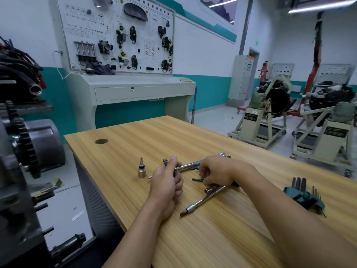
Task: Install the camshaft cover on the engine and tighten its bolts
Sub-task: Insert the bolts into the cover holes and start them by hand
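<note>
Both hands are over the wooden table [193,238]. My left hand [167,182] holds a dark bolt [165,161] between thumb and fingers, its head sticking up above the fingertips. My right hand [216,172] is curled over several loose dark bolts [197,179] and pinches at them. A chrome ratchet bar [190,164] lies between the hands. A socket extension bar [201,200] lies just below the right hand. A bit socket [142,169] stands upright left of the left hand. The engine [17,161] with its toothed gear is at the far left.
A set of hex keys in a teal holder [303,196] lies at the right of the table. A round hole [101,141] is near the table's far left corner. A training panel console [123,55] stands behind. Engine stands [260,120] are at the right.
</note>
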{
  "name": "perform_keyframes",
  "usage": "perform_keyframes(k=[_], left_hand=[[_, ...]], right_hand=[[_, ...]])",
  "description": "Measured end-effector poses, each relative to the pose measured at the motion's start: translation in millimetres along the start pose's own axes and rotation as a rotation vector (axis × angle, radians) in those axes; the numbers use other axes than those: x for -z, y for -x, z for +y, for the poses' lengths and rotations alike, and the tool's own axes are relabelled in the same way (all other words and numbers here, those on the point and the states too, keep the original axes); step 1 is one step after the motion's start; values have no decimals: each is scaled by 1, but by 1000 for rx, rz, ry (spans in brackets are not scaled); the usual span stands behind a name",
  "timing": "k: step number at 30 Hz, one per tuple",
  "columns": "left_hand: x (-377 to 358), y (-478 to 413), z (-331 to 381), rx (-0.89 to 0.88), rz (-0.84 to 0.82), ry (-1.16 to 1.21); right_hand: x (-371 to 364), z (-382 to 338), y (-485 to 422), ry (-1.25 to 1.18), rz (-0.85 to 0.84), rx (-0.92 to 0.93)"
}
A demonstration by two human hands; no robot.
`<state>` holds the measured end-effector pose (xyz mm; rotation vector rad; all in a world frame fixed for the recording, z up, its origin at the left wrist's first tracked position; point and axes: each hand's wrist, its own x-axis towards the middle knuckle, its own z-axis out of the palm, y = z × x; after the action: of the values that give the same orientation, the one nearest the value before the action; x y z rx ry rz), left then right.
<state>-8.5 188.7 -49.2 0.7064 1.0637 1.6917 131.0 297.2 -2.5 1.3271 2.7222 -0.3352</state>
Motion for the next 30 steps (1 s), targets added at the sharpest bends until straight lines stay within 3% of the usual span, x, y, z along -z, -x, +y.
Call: perform_keyframes(k=[11,16,19,22,25,30], left_hand=[[0,1,1,1,3,6],[6,-3,4,97,-16,167],[11,-7,6,198,-62,240],[16,-9,6,236,-150,251],[18,-10,8,262,-145,312],[16,-12,9,280,-77,305]], right_hand=[[-3,-15,-1,-27,100,86],[24,-32,16,-86,412,223],[37,-54,33,-187,529,409],[29,-77,37,-106,423,533],[16,-86,31,-36,285,502],[11,-84,25,-106,247,471]])
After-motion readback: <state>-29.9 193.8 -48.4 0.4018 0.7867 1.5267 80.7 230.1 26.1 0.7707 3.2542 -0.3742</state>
